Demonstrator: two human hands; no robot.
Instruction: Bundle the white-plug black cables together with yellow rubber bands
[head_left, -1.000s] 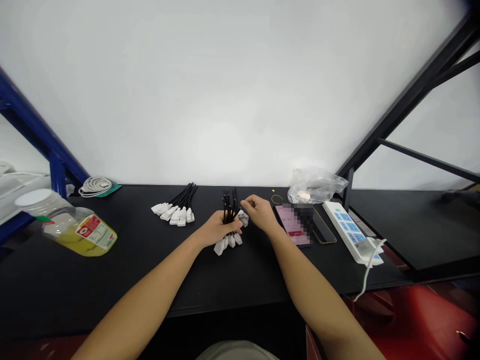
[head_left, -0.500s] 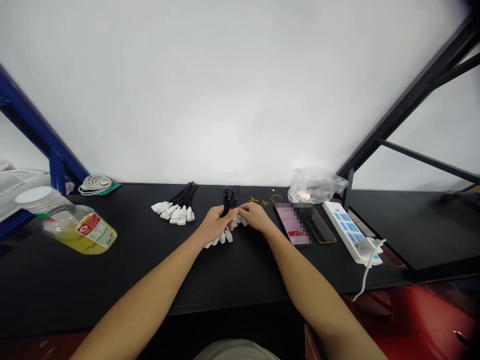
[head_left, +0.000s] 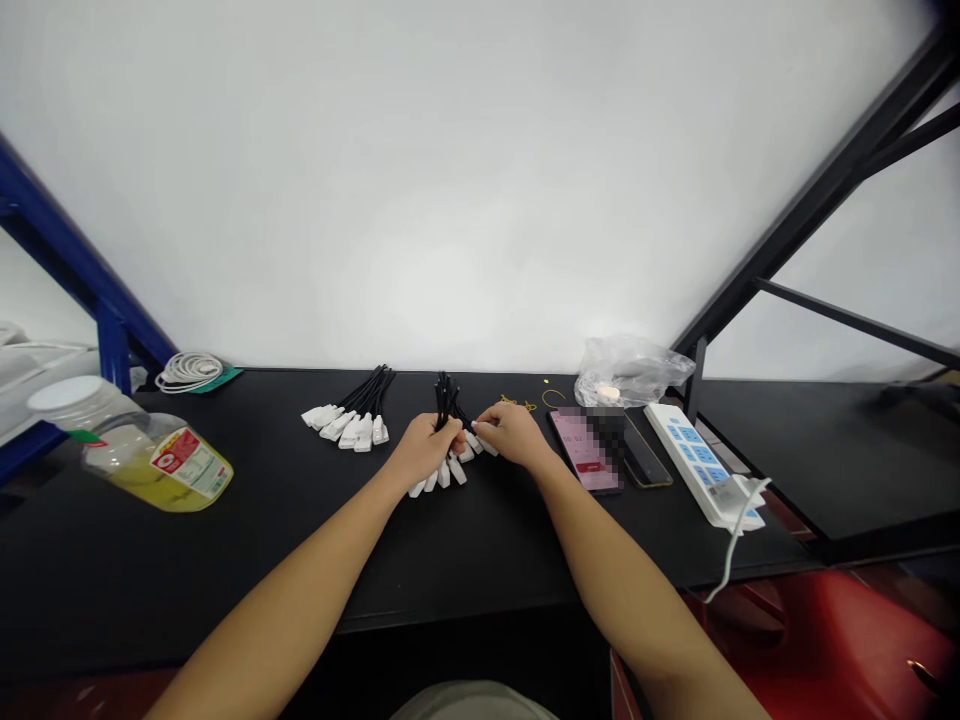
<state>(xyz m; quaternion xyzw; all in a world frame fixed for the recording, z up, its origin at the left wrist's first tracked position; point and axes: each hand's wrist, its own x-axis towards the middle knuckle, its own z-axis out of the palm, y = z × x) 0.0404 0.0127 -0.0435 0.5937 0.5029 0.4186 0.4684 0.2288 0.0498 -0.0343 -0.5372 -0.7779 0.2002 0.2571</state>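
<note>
Left hand (head_left: 427,450) is closed around a bundle of black cables (head_left: 445,405), held upright just above the table (head_left: 525,570). White plugs (head_left: 456,472) are touched by curled right hand (head_left: 514,435); any grip cannot be told. A second cable bundle (head_left: 349,420) is laid further left.

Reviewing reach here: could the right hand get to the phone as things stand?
Probably yes. The right hand sits just beside the phone, with nothing standing between them, though it would first let go of the white plugs it touches.
</note>
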